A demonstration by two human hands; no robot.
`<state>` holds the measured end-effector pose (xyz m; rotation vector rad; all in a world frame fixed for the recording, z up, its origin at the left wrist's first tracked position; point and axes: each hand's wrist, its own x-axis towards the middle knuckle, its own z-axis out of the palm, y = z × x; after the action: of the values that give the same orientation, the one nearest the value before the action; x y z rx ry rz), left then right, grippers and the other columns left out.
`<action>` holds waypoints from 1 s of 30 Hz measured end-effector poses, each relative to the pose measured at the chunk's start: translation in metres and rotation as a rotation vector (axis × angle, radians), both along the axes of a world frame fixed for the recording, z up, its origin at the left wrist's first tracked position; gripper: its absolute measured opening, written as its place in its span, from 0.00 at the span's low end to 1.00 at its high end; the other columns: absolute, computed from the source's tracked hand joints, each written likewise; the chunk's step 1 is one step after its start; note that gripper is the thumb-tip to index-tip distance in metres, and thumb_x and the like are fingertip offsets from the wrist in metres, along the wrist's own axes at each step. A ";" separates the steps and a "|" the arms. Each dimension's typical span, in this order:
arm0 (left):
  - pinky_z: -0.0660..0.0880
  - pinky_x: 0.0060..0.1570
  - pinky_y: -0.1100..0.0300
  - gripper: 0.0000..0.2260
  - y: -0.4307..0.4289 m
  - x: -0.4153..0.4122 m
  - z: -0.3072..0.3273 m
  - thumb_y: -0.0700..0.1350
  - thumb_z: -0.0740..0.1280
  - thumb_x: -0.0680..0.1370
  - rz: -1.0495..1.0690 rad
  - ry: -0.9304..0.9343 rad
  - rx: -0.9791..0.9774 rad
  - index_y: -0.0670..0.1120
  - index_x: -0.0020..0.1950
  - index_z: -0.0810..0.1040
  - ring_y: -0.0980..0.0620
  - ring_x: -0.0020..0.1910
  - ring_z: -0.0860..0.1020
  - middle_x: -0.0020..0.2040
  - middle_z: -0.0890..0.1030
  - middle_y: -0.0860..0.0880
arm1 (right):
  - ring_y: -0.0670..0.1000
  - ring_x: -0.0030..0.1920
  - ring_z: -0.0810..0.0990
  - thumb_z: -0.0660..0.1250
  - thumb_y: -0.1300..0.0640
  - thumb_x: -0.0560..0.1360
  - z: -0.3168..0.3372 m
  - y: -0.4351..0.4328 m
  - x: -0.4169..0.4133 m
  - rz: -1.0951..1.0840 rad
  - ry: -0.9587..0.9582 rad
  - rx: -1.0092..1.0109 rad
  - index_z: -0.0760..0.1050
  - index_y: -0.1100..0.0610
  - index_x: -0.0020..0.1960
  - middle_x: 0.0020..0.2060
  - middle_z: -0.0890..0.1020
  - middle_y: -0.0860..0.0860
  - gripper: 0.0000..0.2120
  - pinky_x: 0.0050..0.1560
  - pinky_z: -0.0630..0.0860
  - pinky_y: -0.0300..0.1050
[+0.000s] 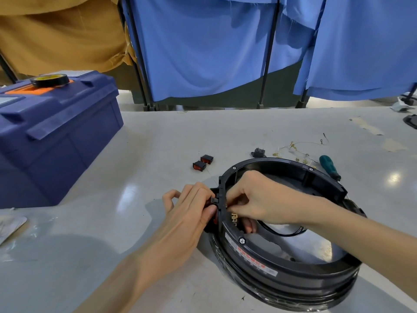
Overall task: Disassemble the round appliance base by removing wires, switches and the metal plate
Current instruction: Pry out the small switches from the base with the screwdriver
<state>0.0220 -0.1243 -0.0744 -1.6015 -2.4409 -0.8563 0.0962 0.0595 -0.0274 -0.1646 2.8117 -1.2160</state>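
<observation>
The round black appliance base (291, 279) lies on the grey table (112, 222), with a shiny metal plate (300, 247) showing inside its ring. My left hand (191, 211) grips a red switch on the outside of the base's left wall; only a sliver of red shows under the fingers. My right hand (259, 202) reaches inside the ring and pinches at the same spot from within. Two removed red rocker switches (202, 163) lie on the table beyond the base. A black socket part (258, 152) and thin yellowish wires (297, 150) lie behind the rim.
A green-handled screwdriver (329, 167) lies right of the wires. A blue toolbox (52, 136) with a roll of black tape (49, 80) on its lid stands at the left. Blue curtains (214, 46) hang behind the table. A black object (411, 120) sits at the right edge.
</observation>
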 end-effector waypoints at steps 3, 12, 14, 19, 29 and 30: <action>0.55 0.62 0.57 0.10 -0.003 0.000 0.001 0.52 0.47 0.82 0.018 -0.047 0.042 0.54 0.50 0.67 0.59 0.54 0.67 0.48 0.68 0.60 | 0.48 0.23 0.79 0.70 0.65 0.74 0.002 0.006 0.003 -0.079 0.027 -0.015 0.82 0.64 0.41 0.23 0.80 0.51 0.04 0.30 0.78 0.39; 0.56 0.56 0.61 0.06 0.004 -0.032 0.007 0.56 0.58 0.79 0.331 -0.063 0.295 0.59 0.46 0.74 0.66 0.53 0.69 0.46 0.76 0.63 | 0.43 0.28 0.80 0.73 0.56 0.74 0.006 0.012 0.004 -0.202 0.129 0.163 0.83 0.55 0.40 0.26 0.81 0.45 0.05 0.33 0.75 0.32; 0.54 0.53 0.58 0.04 0.015 -0.052 0.006 0.55 0.64 0.78 0.404 0.065 0.141 0.60 0.48 0.79 0.59 0.54 0.70 0.48 0.75 0.61 | 0.40 0.26 0.78 0.71 0.56 0.74 0.006 0.010 0.001 -0.198 0.129 0.187 0.82 0.53 0.37 0.24 0.79 0.43 0.07 0.33 0.73 0.31; 0.52 0.54 0.52 0.08 0.046 -0.085 0.001 0.52 0.63 0.80 0.546 0.302 -0.177 0.58 0.55 0.81 0.50 0.61 0.64 0.56 0.72 0.55 | 0.40 0.24 0.77 0.70 0.55 0.75 0.005 0.009 -0.001 -0.216 0.113 0.170 0.82 0.54 0.38 0.25 0.80 0.48 0.08 0.33 0.74 0.33; 0.53 0.55 0.50 0.18 0.043 -0.084 -0.009 0.47 0.61 0.81 0.522 0.379 -0.189 0.55 0.71 0.68 0.45 0.62 0.65 0.63 0.70 0.50 | 0.41 0.25 0.77 0.69 0.55 0.76 0.006 0.011 -0.002 -0.213 0.108 0.177 0.82 0.55 0.39 0.26 0.81 0.48 0.08 0.37 0.77 0.41; 0.52 0.54 0.53 0.15 0.040 -0.079 -0.006 0.48 0.60 0.82 0.489 0.330 -0.127 0.56 0.69 0.70 0.47 0.61 0.65 0.61 0.71 0.52 | 0.41 0.26 0.77 0.70 0.55 0.75 0.007 0.011 -0.001 -0.207 0.108 0.174 0.82 0.55 0.40 0.26 0.81 0.47 0.07 0.38 0.78 0.41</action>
<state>-0.0570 -0.0838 -0.0801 -0.9933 -2.5027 -0.3352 0.0953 0.0706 -0.0203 0.0758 3.0747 -1.0164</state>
